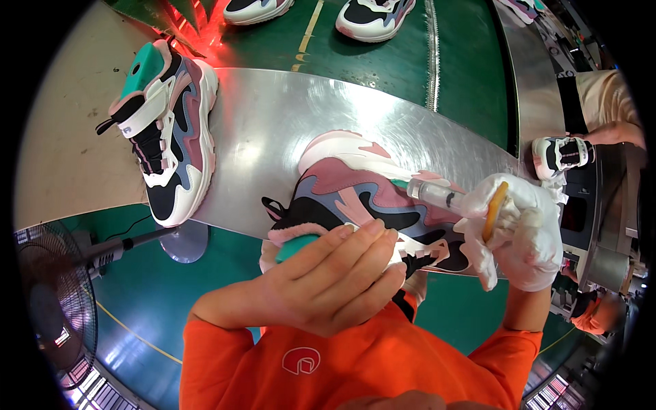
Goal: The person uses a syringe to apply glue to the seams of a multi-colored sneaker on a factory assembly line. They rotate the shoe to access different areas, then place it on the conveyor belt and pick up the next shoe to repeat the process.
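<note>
A sneaker in mauve, black, grey-blue and white lies on its side on the metal work surface, its pink and white sole turned away from me. My bare left hand is closed over its strap and opening, partly hiding a teal insert inside. My right hand, in a white glove, is closed on a clear syringe with a green tip. That tip meets the seam between upper and sole, or sits just above it. A yellow-orange piece shows at the gloved fingers; its link to the syringe is unclear.
Another matching sneaker stands at the left on the bench. Beyond the metal edge, a green conveyor belt carries more sneakers. A co-worker's hand holds a sneaker at the right. A fan stands lower left.
</note>
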The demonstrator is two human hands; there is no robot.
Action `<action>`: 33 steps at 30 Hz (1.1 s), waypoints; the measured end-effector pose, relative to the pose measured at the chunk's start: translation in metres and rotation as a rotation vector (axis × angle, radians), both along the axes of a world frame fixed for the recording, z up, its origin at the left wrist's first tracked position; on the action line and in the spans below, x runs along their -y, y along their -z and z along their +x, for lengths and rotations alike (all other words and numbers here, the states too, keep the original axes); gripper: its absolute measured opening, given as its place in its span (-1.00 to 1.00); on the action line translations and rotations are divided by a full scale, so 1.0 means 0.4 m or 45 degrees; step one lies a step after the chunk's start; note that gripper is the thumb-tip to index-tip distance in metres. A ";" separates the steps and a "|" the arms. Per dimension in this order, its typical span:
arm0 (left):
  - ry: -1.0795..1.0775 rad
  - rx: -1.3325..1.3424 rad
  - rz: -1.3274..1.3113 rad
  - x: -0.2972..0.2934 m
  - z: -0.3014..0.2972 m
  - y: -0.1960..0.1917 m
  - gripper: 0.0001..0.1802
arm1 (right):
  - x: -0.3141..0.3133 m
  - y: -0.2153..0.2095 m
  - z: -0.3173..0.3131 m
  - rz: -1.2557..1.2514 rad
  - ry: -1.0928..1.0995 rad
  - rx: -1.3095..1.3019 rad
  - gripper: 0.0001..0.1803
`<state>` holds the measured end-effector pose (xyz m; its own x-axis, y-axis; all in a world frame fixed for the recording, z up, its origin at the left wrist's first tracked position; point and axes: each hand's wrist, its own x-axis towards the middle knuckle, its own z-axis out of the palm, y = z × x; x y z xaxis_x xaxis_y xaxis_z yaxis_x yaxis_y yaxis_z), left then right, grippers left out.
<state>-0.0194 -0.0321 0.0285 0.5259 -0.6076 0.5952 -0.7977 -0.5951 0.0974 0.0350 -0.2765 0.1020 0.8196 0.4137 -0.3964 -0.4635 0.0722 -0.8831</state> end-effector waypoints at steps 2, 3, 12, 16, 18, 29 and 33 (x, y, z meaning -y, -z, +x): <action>-0.009 -0.002 -0.002 0.002 0.001 -0.003 -0.82 | 0.005 -0.004 0.001 -0.001 -0.012 0.018 -0.28; -0.012 -0.005 0.005 0.003 0.001 -0.005 -0.83 | 0.007 -0.004 0.000 0.006 -0.007 0.033 -0.29; -0.037 0.019 -0.010 0.013 0.005 0.001 -0.84 | 0.052 0.013 -0.017 0.017 0.069 0.120 -0.27; -0.058 0.018 -0.016 0.017 0.005 -0.003 -0.84 | 0.077 0.008 -0.022 -0.037 0.066 0.118 -0.25; -0.066 0.033 -0.006 0.018 0.006 -0.004 -0.84 | 0.090 0.002 -0.023 -0.026 0.043 0.093 -0.26; -0.059 0.015 -0.022 0.024 0.007 -0.009 -0.84 | 0.150 0.018 -0.053 0.156 0.092 0.169 -0.28; -0.064 0.008 0.033 0.021 0.008 -0.011 -0.83 | 0.173 0.037 -0.072 0.225 0.184 0.183 -0.29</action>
